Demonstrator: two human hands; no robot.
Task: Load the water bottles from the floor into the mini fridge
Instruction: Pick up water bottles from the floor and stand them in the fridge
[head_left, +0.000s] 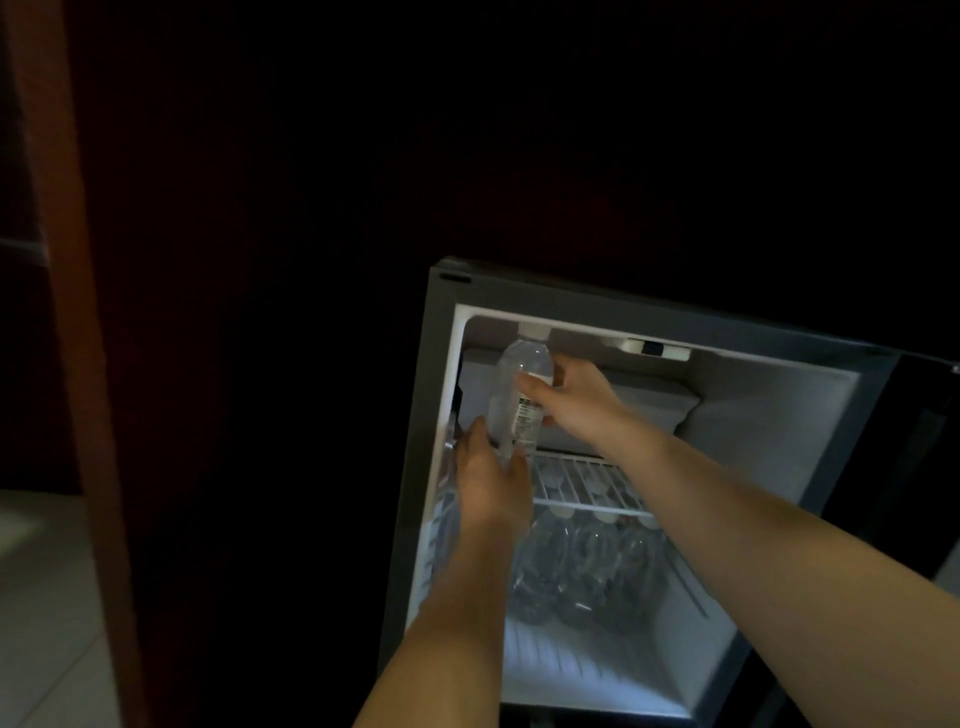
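The mini fridge (779, 415) stands open and lit in a dark room. A clear water bottle (511, 402) with a white cap and a white label is upright at the upper left of the fridge opening, above the wire shelf (587, 499). My left hand (491, 480) grips its bottom end from below. My right hand (576, 400) holds its middle, thumb across the label. Several clear water bottles (587, 566) stand packed on the fridge floor under the shelf. One more bottle (444, 525) shows at the left wall, partly hidden by my left forearm.
The freezer box (654, 410) fills the top of the fridge behind the held bottle. A dark door (919, 452) edge lies at the right. A reddish wooden post (72, 312) runs down the left, with pale floor tiles (47, 597) beside it.
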